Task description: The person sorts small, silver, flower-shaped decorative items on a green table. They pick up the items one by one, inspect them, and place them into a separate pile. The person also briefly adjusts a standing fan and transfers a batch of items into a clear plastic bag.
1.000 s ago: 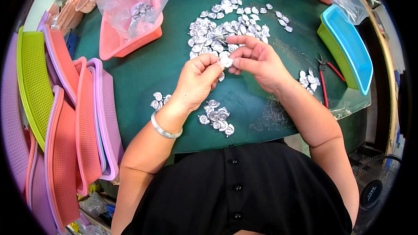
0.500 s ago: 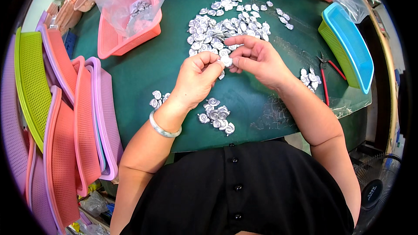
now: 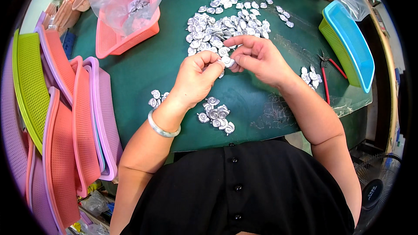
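Above the desk (image 3: 135,74), we see the left hand (image 3: 196,76) pinching a silver rose (image 3: 227,62); the right hand (image 3: 262,61), index finger extended, meets its edge, though we cannot tell whether that grip clamps.

Over to the lower right, and straight onto the dark oval hub (image 3: 377,198) of the fan (image 3: 383,172): pale lettering (image 3: 371,193)! Runs aslant in a short line, stands out bright against the black, but comes through too small and blurred to read. Across the rest of the view, nothing legible.
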Available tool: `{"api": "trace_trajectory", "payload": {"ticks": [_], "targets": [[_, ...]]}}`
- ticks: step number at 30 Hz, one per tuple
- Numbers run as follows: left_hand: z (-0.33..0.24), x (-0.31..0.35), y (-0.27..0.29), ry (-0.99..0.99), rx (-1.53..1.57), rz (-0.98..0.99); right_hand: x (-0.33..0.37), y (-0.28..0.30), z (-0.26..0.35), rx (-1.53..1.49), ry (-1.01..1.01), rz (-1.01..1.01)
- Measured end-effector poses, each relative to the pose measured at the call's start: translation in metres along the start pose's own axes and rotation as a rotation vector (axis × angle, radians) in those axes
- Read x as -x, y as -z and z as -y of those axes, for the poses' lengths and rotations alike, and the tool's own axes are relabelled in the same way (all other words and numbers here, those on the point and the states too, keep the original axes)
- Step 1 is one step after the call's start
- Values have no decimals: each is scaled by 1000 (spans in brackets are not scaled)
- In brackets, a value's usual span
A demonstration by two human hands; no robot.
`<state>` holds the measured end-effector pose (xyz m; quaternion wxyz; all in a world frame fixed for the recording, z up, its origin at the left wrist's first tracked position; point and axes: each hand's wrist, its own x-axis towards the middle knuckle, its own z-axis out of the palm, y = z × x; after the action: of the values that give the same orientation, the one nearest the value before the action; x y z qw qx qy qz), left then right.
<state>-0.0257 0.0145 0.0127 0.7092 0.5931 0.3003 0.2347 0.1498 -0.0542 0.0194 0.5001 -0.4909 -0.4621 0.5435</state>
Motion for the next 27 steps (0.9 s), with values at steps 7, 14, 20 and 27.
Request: {"api": "trace_trajectory", "payload": {"ticks": [7,14,20,27], "targets": [[-4,0,0,54,34,-7,0,0,1,-91,23,29],[-4,-1,0,48,27,-4,0,0,-1,-97,42,36],[0,-1,1,-1,-24,4,0,0,0,-58,60,32],[2,-1,2,-72,-106,-20,0,-2,0,145,109,-40]]}}
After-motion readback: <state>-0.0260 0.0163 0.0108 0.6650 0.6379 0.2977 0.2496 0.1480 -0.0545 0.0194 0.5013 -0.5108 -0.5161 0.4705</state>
